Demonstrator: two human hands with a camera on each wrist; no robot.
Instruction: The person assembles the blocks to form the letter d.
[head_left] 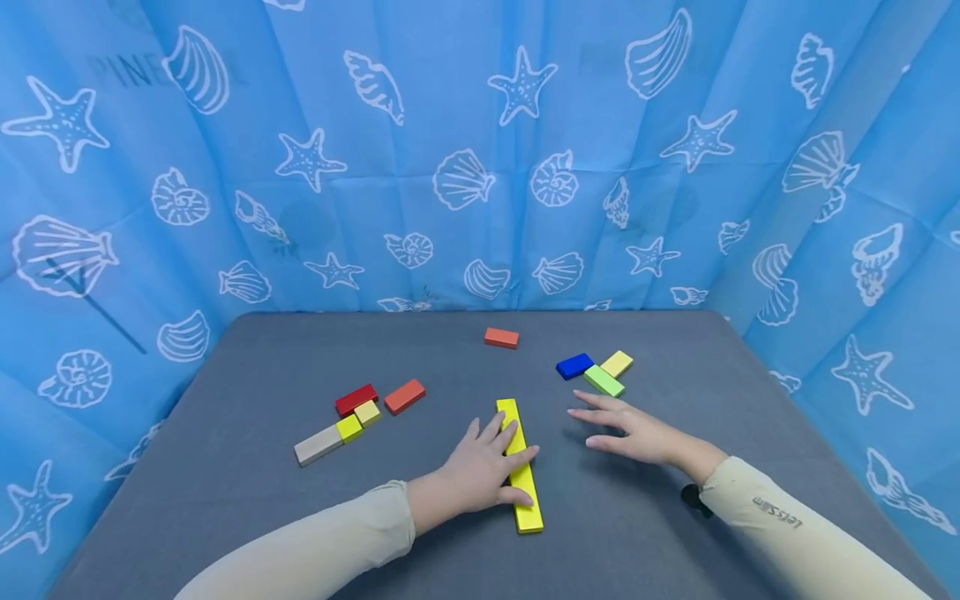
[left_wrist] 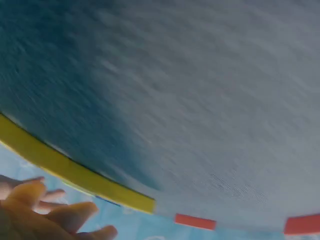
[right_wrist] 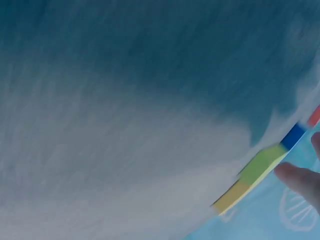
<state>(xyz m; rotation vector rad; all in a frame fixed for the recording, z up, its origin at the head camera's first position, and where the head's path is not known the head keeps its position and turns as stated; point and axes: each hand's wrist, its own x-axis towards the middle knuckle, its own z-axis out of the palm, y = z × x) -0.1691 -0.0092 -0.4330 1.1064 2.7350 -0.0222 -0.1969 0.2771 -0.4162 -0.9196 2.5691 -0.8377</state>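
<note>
L hand (head_left: 483,471) — over yel. block (head_left: 522,479)

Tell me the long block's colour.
The long block is bright yellow, shown best in the head view.

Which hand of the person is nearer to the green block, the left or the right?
Right. The right hand is close, on the near side of the green block; the left hand is farther away, at the long yellow block.
</note>
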